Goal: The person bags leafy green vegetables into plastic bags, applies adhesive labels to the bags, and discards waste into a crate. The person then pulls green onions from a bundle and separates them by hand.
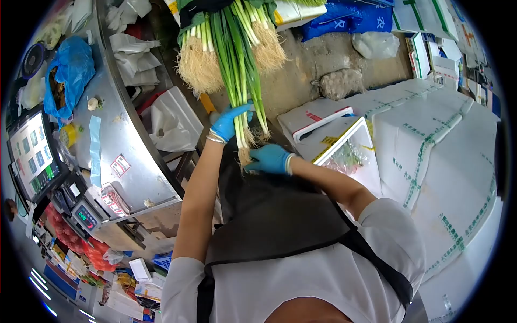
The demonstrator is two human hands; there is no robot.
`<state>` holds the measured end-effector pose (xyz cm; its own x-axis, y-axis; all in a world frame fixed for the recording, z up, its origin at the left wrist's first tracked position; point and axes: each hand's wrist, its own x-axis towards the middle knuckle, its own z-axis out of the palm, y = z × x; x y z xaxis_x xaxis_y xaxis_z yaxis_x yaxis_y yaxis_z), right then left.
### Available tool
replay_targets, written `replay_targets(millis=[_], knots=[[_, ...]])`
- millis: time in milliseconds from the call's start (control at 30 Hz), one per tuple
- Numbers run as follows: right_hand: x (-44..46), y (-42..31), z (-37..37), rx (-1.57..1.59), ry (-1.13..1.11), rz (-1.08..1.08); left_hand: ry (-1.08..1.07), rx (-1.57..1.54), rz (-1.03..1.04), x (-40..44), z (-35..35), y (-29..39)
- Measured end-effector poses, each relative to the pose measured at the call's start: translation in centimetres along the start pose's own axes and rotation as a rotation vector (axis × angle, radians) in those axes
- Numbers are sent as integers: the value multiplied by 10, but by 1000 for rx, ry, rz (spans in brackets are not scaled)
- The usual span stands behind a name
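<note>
"Holding what in the blue-gloved left hand (231, 123)?"

"Gripping long green-and-white onion stalks (239, 89), running from past that hand back to the other."

"And doing what with the blue-gloved right hand (267, 160)?"

"Touching the pale, stringy roots (245, 155) at the near end. Can't tell if pinching."

"See anything close by?"

"Yes: fat bunches of bushy-rooted onions (201, 65) beyond the left hand, a shiny metal worktop (125, 134) to its left, and a white foam box (370, 173) right of the right hand."
</note>
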<state>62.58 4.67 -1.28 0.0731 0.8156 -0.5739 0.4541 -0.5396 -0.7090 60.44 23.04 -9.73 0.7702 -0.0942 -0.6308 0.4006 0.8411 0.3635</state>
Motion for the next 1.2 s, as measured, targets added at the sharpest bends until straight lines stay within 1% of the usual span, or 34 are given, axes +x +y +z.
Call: replay_targets(millis=[33, 67, 100, 133, 167, 200, 267, 300, 333, 367, 433, 467, 500, 533, 567, 600, 633, 667, 700, 733, 767, 833, 900, 933, 967, 1033, 1100, 1133, 1167, 1200], knots=[[-5, 3, -21, -79, -105, -8, 9, 12, -24, 7, -6, -2], [-1, 37, -20, -222, 113, -352, 19, 22, -49, 13, -14, -4], [1, 47, -41, -32, 272, -37, 29, 29, -71, 19, -21, -5], [-3, 31, -82, 175, 477, 322, 9, 39, -60, 23, -28, -7], [2, 42, -103, 240, 616, 379, 1, -13, -47, 24, -27, -9], [17, 97, -96, 221, 607, 349, -2, -64, -41, 20, -22, -7], [52, 140, -70, 453, 485, 200, -40, -204, -66, 20, -27, -14], [62, 145, -63, 565, 422, 119, -102, -247, -22, 14, -21, -13], [62, 127, -67, 843, 194, 118, -161, -287, 26, 4, -10, -8], [54, 108, -70, 1057, 47, 137, -220, -325, 74, -4, -5, -5], [43, 88, -63, 1180, -34, 155, -239, -338, 70, -23, 2, 1], [45, 95, -45, 1354, 28, 101, -219, -307, 124, -32, 9, 1], [40, 91, -42, 1351, 114, 123, -203, -276, 179, -40, 20, 6], [32, 86, -39, 1344, 201, 146, -206, -229, 181, -42, 15, 6], [25, 80, -35, 1333, 289, 167, -161, -206, 159, -43, 11, 3], [24, 69, -27, 1169, 425, 204, -117, -183, 141, -44, 8, 0], [17, 45, -32, 635, 535, 261, -73, -163, 123, -45, 8, -3], [12, 19, -39, 289, 556, 238, -43, -241, 53, -48, 14, -5], [12, -2, -42, -57, 566, 211, -176, -129, 25, -40, 3, -17], [18, -15, -39, -194, 516, 203, -147, 0, 91, -41, 20, -14], [23, -30, -40, -352, 401, 286, -112, 129, 161, -45, 37, -11], [13, -26, -62, -285, 384, -8, -66, 220, 80, -57, 26, 3], [12, -16, -92, -102, 120, -145, 8, 253, 13, -77, 25, 18], [6, -22, -116, 478, -105, 183, 53, 236, -13, -95, 37, 25], [14, -4, -123, 665, -144, 225, 99, 210, -38, -113, 46, 28], [32, 26, -118, 920, -110, 281, 110, 205, -43, -150, 51, 23], [60, 52, -88, 1238, -87, 185, 156, 263, -47, -191, 52, 6], [67, 43, -86, 1395, -85, 141, 185, 358, -81, -207, 43, -8], [72, 35, -84, 1488, -176, -38, 364, 701, -25, -225, 42, -31], [71, 2, -90, 1581, -274, -216, 553, 1042, 16, -243, 49, -50]])
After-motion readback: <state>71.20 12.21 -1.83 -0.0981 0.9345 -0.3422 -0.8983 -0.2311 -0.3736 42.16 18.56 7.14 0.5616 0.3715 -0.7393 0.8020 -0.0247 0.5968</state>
